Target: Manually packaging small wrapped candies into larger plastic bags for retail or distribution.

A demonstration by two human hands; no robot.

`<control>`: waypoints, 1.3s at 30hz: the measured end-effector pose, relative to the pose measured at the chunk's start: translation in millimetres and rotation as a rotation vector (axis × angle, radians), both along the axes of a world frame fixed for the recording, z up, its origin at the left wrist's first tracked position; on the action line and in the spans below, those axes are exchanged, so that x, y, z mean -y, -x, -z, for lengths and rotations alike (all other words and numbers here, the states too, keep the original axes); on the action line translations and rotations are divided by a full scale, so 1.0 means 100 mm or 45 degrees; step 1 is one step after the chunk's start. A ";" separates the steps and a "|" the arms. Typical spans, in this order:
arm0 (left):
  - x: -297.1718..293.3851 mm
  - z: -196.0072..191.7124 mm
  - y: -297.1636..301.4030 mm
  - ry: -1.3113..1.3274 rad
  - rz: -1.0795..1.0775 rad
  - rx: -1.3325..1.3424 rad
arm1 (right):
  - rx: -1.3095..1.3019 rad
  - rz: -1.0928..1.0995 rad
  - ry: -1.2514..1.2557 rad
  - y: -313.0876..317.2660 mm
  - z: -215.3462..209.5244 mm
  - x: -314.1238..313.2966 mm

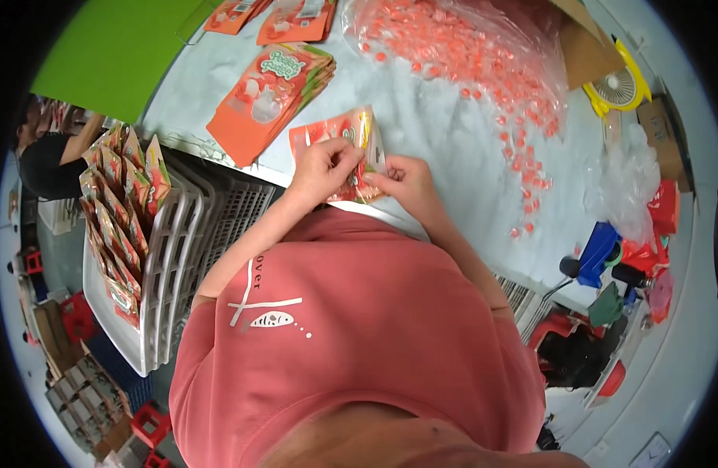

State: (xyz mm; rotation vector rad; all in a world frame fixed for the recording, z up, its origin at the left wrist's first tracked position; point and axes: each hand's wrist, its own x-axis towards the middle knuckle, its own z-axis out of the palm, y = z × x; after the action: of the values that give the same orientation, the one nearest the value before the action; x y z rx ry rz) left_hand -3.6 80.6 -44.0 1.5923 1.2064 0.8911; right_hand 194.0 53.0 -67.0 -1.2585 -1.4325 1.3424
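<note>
Close to the table's near edge, a red pouch (321, 132) with a clear, shiny side is between my two hands. My left hand (325, 168) lies over its front, fingers curled in a pinch near the middle. The pouch's right edge is gripped between the thumb and fingers of my right hand (406, 183). Whether anything small sits inside the pouch or in my left fingertips cannot be made out. Just beyond on the left lies a fanned stack of flat red pouches (257, 97). Small red wrapped pieces (523, 160) are strewn to the right.
A large clear bag (460, 47) of red pieces lies at the back, beside a cardboard box (589, 47) and a yellow fan (618, 82). Filled pouches (117, 210) stand in stacked white crates (160, 312) at left. Another person (51, 160) is at far left.
</note>
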 end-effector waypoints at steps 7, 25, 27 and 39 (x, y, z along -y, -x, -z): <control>0.04 -0.06 -0.05 -0.106 0.008 -0.242 | 0.116 -0.068 -0.061 0.04 -0.09 0.07; 0.19 -0.10 -0.31 -0.407 0.100 -0.044 | 1.052 0.374 -1.218 -0.18 0.04 0.10; 0.17 -0.01 -0.31 -0.427 0.104 -0.123 | 0.931 0.254 -1.381 -0.10 0.01 0.14; 0.16 -0.02 -0.48 -0.497 0.325 -0.464 | -0.152 0.223 0.021 -0.10 0.18 0.24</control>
State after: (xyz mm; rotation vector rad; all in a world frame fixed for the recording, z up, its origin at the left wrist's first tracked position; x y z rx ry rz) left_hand 44.5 65.1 -42.5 2.2439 1.0769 0.7172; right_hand 204.3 29.3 -84.7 -1.2618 -1.2029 1.2905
